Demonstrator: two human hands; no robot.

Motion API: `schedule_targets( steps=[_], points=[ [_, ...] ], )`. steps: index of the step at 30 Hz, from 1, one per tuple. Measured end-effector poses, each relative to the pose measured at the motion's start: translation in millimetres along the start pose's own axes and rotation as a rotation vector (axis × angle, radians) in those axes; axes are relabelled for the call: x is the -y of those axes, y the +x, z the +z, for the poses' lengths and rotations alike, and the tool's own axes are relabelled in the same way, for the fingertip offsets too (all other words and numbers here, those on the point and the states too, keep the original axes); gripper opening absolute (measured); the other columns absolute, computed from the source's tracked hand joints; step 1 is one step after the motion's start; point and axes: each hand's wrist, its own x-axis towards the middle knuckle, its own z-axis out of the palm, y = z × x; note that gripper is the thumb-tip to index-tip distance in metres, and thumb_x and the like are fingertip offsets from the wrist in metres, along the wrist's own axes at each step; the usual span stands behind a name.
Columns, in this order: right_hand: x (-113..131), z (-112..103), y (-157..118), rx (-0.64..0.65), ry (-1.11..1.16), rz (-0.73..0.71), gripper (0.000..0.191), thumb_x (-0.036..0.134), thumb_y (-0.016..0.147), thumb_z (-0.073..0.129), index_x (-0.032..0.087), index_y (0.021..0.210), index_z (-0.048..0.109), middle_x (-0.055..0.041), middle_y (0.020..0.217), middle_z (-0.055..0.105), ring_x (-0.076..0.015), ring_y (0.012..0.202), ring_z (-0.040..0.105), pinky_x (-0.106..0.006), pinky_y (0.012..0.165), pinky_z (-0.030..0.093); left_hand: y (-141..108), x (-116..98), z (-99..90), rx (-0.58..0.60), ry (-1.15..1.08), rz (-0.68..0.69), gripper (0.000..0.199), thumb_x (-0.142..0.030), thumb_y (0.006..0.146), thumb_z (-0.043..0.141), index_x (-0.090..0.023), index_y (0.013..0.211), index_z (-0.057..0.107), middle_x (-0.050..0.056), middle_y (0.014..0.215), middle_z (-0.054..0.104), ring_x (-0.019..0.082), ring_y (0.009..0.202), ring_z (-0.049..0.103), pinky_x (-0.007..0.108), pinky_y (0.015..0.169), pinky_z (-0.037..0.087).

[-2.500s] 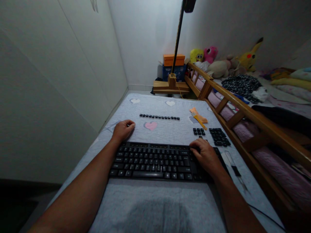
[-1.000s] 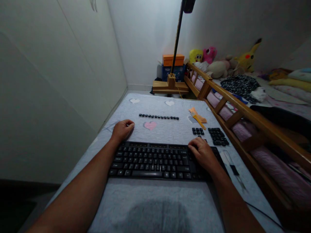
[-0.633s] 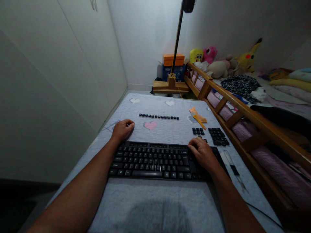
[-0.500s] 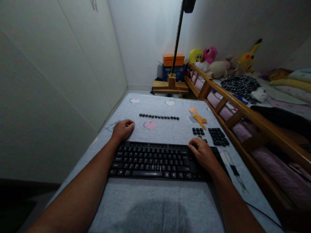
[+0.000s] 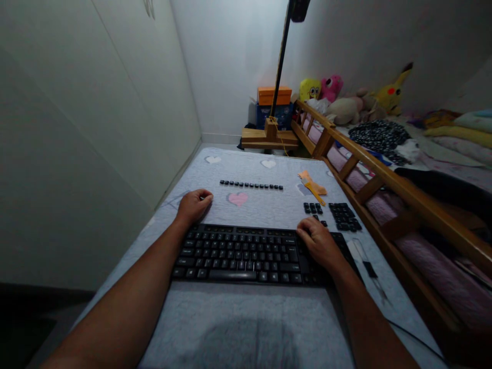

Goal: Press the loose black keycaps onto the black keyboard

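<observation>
A black keyboard [image 5: 242, 254] lies on the cloth-covered table. My left hand [image 5: 195, 206] rests curled at its upper left corner, fingers closed; whether anything is in them is hidden. Over the keyboard's right part, where keys are off, sits my right hand [image 5: 315, 240], its fingers bent and pressed together, contents not visible. Behind the keyboard runs a row of loose black keycaps [image 5: 251, 185]. More keycaps stand in groups to the right, a small group [image 5: 313, 208] and a larger one [image 5: 345, 216].
An orange cloth [image 5: 317, 187] with a yellow-handled brush [image 5: 315, 193] lies at the back right. A wire tool with a black grip [image 5: 369, 269] lies right of the keyboard. The wooden bed rail [image 5: 369, 159] borders the table's right side. A stand [image 5: 270, 134] rises behind the table.
</observation>
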Motion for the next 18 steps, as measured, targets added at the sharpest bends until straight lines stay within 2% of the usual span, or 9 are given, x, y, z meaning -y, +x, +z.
schedule_targets(
  steps=[18],
  points=[
    [-0.3, 2.1, 1.8, -0.003, -0.034, 0.008, 0.016, 0.027, 0.088, 0.045, 0.023, 0.074, 0.053, -0.0034, 0.083, 0.060, -0.0192, 0.081, 0.053, -0.032, 0.076, 0.039, -0.5, -1.0, -0.5, -0.006, 0.018, -0.007, 0.037, -0.046, 0.075, 0.051, -0.019, 0.086, 0.073, 0.006, 0.090, 0.075, 0.021, 0.077, 0.065, 0.029, 0.077, 0.048]
  ],
)
